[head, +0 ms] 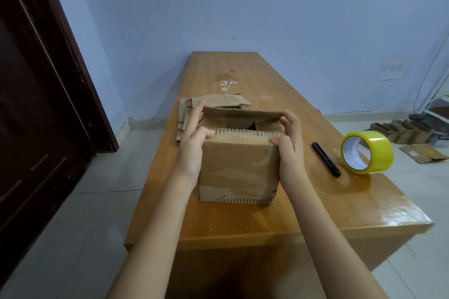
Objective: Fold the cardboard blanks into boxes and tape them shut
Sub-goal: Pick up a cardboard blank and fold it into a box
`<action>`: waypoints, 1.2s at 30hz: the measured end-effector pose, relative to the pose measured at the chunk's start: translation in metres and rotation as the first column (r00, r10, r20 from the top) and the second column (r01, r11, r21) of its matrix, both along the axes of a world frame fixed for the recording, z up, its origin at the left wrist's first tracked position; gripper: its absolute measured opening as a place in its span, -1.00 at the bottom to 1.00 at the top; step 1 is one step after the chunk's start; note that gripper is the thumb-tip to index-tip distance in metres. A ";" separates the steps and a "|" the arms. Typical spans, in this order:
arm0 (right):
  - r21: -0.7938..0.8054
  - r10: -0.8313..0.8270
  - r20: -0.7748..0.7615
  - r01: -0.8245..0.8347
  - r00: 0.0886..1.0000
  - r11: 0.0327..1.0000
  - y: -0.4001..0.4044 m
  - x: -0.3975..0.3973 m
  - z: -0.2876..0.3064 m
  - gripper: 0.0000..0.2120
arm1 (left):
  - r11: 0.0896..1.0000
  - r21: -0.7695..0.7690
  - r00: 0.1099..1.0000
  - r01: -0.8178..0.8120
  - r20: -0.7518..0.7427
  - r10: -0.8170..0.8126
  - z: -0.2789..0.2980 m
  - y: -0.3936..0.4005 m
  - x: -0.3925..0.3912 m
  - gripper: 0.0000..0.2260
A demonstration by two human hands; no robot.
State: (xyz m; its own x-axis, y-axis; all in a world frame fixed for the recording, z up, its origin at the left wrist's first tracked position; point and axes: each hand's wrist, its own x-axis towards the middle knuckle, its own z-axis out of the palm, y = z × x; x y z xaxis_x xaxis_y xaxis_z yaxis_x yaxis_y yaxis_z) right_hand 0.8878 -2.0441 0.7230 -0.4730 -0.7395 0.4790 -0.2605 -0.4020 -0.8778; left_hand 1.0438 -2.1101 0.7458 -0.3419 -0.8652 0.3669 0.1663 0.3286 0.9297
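— Head view: where does the box [239,167] sit?

— Upright on the wooden table [303,206], near its front edge, between the two hands. Its top is partly open: the near flap is folded down, the far flap stands tilted inward, and a dark gap shows between them.

— What is the left hand [192,150] doing?

— It grips the box's upper left corner. The thumb presses on the near flap's corrugated edge; the fingers reach up along the left end of the far flap.

— And the right hand [290,150]?

— It holds the upper right corner the same way, thumb on the near flap, fingers curled over the far flap's right end.

— Anything else for the job?

— A stack of flat cardboard blanks [206,108] lies just behind the box. Right of the box lie a black pen-like tool [326,158] and, beyond it, a yellow tape roll [366,152] on its edge. More cardboard pieces [403,132] sit on the floor at right.
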 end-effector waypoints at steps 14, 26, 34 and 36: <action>-0.085 0.075 0.002 -0.075 0.997 0.994 -0.033 -0.026 -0.005 -0.70 | 0.985 -0.156 0.995 -0.071 0.063 0.081 -0.019 -0.034 -0.015 -0.70; -0.082 0.071 -0.093 -0.079 0.993 0.994 -0.041 -0.039 -0.013 -0.66 | 0.984 -0.181 1.000 0.007 0.004 -0.006 -0.031 -0.044 -0.022 -0.62; -0.066 0.151 -0.046 -0.154 0.987 0.986 -0.044 -0.020 -0.016 -0.66 | 0.991 -0.134 0.995 -0.007 -0.100 -0.007 -0.035 -0.037 -0.008 -0.63; -0.108 0.143 -0.047 -0.147 0.989 0.983 -0.048 -0.022 -0.019 -0.71 | 0.988 -0.155 0.992 -0.001 -0.126 -0.018 -0.038 -0.042 -0.008 -0.65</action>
